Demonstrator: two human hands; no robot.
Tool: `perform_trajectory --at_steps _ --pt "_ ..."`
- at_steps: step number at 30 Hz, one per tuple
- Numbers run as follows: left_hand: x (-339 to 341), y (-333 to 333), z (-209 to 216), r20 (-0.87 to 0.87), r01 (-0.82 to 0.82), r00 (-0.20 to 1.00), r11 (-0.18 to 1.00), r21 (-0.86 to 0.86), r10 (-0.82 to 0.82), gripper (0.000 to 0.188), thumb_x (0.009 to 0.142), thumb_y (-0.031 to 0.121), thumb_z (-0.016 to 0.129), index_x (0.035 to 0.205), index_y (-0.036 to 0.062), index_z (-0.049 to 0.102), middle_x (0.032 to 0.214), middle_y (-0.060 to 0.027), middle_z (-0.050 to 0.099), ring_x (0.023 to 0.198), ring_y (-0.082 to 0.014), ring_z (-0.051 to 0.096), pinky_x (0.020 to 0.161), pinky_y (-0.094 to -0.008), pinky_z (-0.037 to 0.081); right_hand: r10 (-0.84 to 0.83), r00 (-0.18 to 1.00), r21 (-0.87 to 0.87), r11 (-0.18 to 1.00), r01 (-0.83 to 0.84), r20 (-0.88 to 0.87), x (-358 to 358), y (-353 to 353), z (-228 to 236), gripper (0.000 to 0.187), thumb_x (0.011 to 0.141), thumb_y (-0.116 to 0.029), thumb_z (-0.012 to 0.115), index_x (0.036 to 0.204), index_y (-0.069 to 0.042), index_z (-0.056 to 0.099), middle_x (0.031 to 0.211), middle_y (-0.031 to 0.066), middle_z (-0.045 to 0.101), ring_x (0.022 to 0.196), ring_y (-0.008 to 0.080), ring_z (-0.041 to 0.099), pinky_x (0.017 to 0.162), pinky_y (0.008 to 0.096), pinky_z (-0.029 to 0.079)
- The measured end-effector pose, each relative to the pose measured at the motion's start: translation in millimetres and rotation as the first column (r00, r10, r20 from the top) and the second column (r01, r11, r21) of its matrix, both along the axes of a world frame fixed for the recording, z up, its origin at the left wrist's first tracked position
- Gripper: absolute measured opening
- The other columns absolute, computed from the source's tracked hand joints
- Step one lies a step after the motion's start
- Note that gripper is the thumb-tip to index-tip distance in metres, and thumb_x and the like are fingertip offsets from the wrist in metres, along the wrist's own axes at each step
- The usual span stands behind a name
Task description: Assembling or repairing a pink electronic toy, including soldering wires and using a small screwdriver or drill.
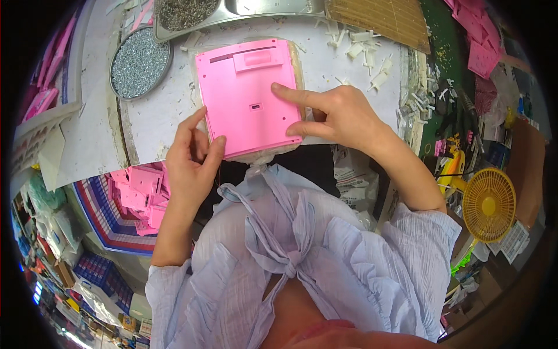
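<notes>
A flat pink plastic panel (244, 93) lies on the table in front of me, with a raised bar near its far edge and a small slot in its middle. It rests on a pale, wrapped pad (297, 61) whose rim shows around it. My left hand (195, 160) grips the near left corner, thumb on the face and fingers along the left edge. From the right, my right hand (343, 116) holds the other side, its index finger and thumb spread on the panel and its other fingers curled, partly hidden.
A round dish of small silvery screws (141, 63) stands at the left. Beyond the panel is a metal tray (273, 7) with small parts. White plastic pieces (363, 46) lie scattered at the right. A basket of pink parts (136, 195) sits low left; a yellow fan (489, 205) stands right.
</notes>
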State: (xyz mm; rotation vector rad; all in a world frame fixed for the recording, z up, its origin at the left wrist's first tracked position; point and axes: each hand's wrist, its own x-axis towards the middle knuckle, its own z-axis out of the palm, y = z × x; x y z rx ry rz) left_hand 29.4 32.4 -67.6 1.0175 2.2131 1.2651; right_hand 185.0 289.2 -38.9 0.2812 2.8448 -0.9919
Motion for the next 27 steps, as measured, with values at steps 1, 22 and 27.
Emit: perform_trajectory --at_steps 1,22,27 --pt "-4 5 6 -0.158 0.044 0.986 0.999 -0.014 -0.045 0.073 0.08 0.007 0.082 0.146 -0.0007 0.052 0.093 -0.0066 0.056 0.077 -0.0144 0.051 0.065 -0.0266 0.041 -0.008 0.999 -0.018 1.0 0.008 -0.031 2 -1 -2 0.069 0.081 -0.036 0.083 0.145 -0.029 0.059 0.066 0.0081 0.066 0.054 0.0236 0.061 0.055 0.035 0.048" --pt "-24 -1 6 -0.15 0.314 0.937 0.949 -0.031 -0.315 0.091 0.068 0.018 0.09 0.149 0.008 0.051 0.109 -0.0117 0.06 0.086 -0.0281 0.061 0.076 -0.0365 0.054 0.132 0.965 -0.063 0.987 -0.15 -0.228 9 -21 -18 0.068 0.08 -0.019 0.085 0.143 -0.01 0.061 0.076 0.0048 0.065 0.059 0.015 0.058 0.055 0.0293 0.046" --pt "-24 1 12 -0.361 0.283 0.877 0.947 -0.149 -0.319 0.089 0.067 0.025 0.089 0.146 0.0062 0.054 0.114 -0.0145 0.06 0.095 -0.0313 0.06 0.083 -0.0404 0.051 -0.127 0.992 -0.549 0.828 0.115 0.017 5 9 2 0.045 0.09 -0.016 0.078 0.131 -0.004 0.064 0.07 -0.001 0.063 0.06 0.0088 0.059 0.054 0.0254 0.044"
